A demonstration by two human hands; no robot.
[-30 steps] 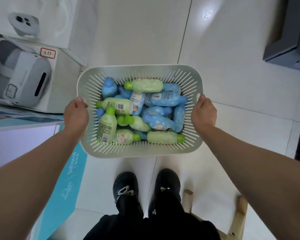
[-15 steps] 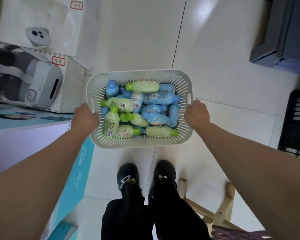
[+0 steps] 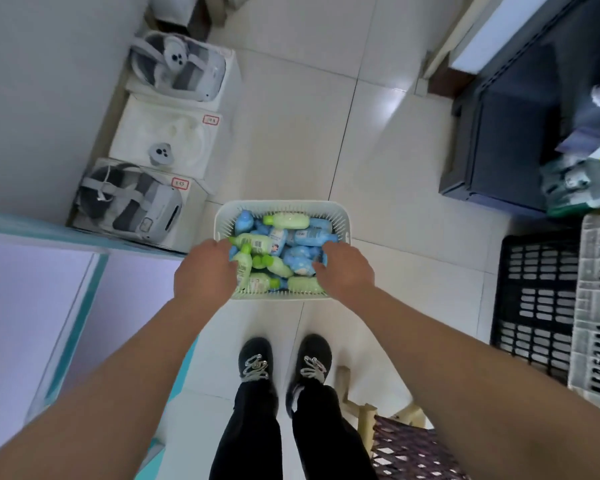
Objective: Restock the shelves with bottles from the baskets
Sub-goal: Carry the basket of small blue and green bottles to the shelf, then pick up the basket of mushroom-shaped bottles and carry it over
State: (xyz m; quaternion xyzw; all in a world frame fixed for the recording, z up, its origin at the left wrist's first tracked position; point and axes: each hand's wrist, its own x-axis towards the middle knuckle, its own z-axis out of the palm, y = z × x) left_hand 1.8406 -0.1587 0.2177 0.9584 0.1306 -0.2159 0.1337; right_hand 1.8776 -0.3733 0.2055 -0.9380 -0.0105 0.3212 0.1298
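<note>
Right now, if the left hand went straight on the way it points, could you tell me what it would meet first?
Probably the green bottle by the left wall of the basket: the left hand points down at it from close by. It may already touch it; depth is unclear.

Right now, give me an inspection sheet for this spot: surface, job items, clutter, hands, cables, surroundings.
Surface: pale tiled floor, glossy.
Job's things: white basket apparently on the floor, filled with green and blue bottles lying jumbled.
Clutter: three boxed devices along the left wall; black crate and grey crate at right.
Hands: left hand and right hand reach into the basket; grip unclear.
Cables: nothing seen.
Surroundings: dark cabinet, wooden stool.
</note>
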